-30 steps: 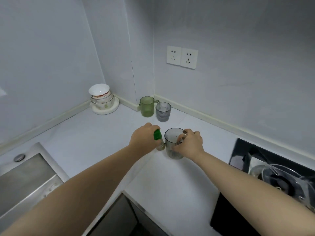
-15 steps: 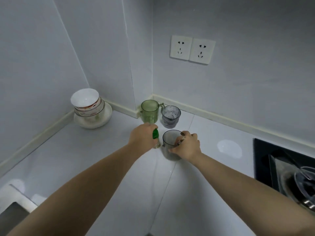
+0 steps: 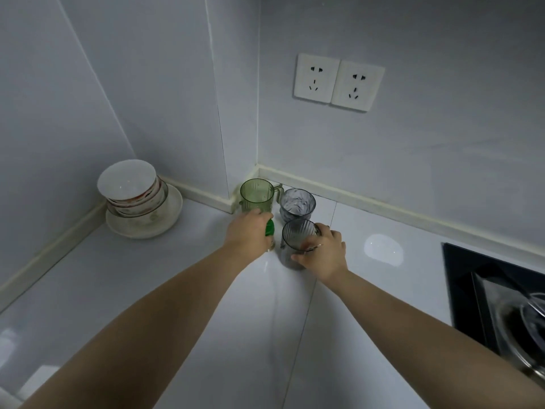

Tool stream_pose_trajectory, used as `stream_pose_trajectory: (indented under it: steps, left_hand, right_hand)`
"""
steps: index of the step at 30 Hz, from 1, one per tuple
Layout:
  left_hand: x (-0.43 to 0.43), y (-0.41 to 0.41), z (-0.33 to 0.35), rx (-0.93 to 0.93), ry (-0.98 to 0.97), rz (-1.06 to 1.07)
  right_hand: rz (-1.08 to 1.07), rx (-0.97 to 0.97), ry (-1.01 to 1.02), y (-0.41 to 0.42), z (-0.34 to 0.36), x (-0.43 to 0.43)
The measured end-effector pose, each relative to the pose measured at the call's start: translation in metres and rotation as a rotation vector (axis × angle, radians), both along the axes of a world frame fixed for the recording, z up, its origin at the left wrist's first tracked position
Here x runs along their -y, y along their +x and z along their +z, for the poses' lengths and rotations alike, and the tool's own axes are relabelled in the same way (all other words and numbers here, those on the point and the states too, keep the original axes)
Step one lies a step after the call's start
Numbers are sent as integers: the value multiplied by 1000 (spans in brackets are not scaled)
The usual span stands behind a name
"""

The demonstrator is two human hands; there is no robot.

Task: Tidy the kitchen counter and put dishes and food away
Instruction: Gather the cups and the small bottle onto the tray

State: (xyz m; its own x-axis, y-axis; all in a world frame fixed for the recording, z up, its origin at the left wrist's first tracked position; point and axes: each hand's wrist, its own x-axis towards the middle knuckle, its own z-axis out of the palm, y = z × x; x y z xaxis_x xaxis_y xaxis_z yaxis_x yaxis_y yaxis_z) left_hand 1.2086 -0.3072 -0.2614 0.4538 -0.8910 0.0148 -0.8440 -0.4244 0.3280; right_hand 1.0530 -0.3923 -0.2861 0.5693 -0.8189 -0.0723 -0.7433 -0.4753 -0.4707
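The step in hand looks like gathering the drinkware into the far corner of the table [image 3: 368, 296] — both hands are out there at once. The right hand [image 3: 323, 252] has its fingers [image 3: 303, 257] wrapped round a smoky grey ribbed mug [image 3: 296, 236], which stands upright on the table or just above it; contact underneath cannot be told. The left hand [image 3: 247, 231] is clenched on a small bottle with a green cap [image 3: 269, 227], only the cap and a sliver of the body showing past the knuckles, just beside the grey mug. Right behind the left hand stands a green mug [image 3: 256, 196] against the corner, and beside that a marbled grey cup [image 3: 297, 204], very close behind the held mug. Well off to the left sits a stack of bowls [image 3: 132, 187] on a white plate [image 3: 165, 219]; at the right edge is the black stove [image 3: 472, 278] with a pan. The next move, I would judge, calls for settling the grey mug into line with the other two without knocking the marbled cup — the gap is slight — then releasing it and finding a place for the bottle.
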Motion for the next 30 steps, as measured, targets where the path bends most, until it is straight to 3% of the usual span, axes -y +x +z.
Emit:
stream_pose_trajectory:
  steps: [14,23,30]
  left_hand:
    - [6,-2,-4,-11,101,-6]
    - [3,-33,14,72,-43,-116]
    - [11,-76,33,135,-58,-282]
  right_hand:
    - [47,95,68,-14,-8,5]
    - [49,247,76,-39,15,5]
    - [42,228,-2,-86,40,12]
